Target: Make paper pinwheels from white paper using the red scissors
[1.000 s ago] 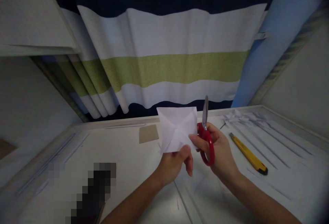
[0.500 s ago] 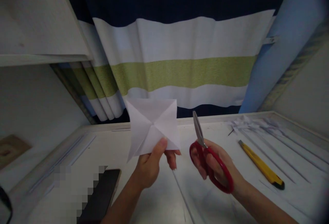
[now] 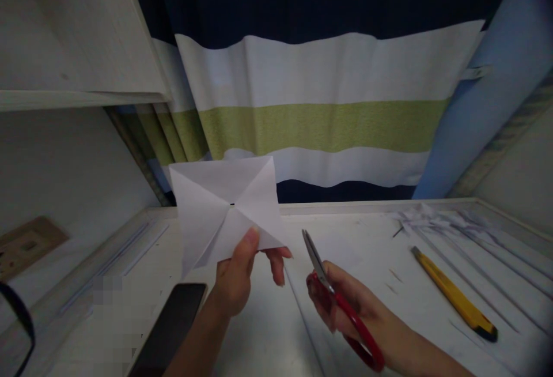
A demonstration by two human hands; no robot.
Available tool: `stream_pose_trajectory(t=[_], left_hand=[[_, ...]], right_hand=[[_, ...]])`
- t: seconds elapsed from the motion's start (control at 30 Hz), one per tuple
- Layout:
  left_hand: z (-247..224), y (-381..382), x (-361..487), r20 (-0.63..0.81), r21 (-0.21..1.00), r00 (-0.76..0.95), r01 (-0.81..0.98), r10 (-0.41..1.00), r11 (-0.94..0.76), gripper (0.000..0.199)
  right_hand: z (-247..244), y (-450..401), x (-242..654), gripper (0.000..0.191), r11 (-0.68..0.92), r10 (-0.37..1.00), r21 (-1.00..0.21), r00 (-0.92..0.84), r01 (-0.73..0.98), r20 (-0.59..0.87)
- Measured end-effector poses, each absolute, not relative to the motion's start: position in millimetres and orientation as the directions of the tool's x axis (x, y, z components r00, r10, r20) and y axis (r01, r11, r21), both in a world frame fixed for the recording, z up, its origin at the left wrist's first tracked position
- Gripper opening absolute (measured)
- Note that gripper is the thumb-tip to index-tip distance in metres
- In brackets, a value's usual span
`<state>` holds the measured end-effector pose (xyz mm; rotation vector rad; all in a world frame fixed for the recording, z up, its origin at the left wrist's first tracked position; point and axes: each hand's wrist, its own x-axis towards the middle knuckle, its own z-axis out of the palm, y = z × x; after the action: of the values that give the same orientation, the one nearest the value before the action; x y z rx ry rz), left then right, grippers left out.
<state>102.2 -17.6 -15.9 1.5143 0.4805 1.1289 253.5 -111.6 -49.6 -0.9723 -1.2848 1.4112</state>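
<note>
My left hand (image 3: pixel 237 278) pinches the lower edge of a square white sheet of paper (image 3: pixel 254 197), thumb in front. Diagonal creases cross the sheet, and a small dark slit shows at its middle. One lower corner flares out on the left. In my right hand (image 3: pixel 360 302) is a pair of scissors (image 3: pixel 318 264) with red handles, fingers through the loops. Its blades look closed and point up to the left, apart from the paper. A thin white stick (image 3: pixel 302 308) lies on the table between my hands.
A dark phone (image 3: pixel 173 325) lies left of my left forearm. To the right are a yellow utility knife (image 3: pixel 453 293) and several paper pinwheel-like pieces on sticks (image 3: pixel 432 221). Thin white strips (image 3: pixel 129 250) lie at the left. A striped curtain (image 3: pixel 324 126) hangs behind the table.
The paper and my left hand have shifted left in view, and the slit at its middle now shows. The scissors have moved lower and left. The view has turned slightly.
</note>
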Motion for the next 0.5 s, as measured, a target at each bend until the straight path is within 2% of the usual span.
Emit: stream_pose_trajectory(t=[0.2,0.4,0.5], left_hand=[[-14.9,-15.2,100.9,0.480,0.877,0.487,-0.250,0.730,-0.410,0.046],[-18.7,-15.8,103.2,0.435,0.899,0.492,-0.279,0.754,-0.336,0.049],[-20.2,-15.7,104.1,0.392,0.918,0.534,-0.273,0.749,-0.286,0.053]], right_hand=[[-52.5,-115.6,254.1,0.046,-0.051,0.957,-0.991,-0.291,-0.121,-0.014],[-70.4,-114.6,254.0,0.048,0.070,0.957,-0.990,-0.271,-0.124,0.101],[-70.4,-112.3,255.2,0.050,0.080,0.952,-0.992,-0.287,-0.096,0.104]])
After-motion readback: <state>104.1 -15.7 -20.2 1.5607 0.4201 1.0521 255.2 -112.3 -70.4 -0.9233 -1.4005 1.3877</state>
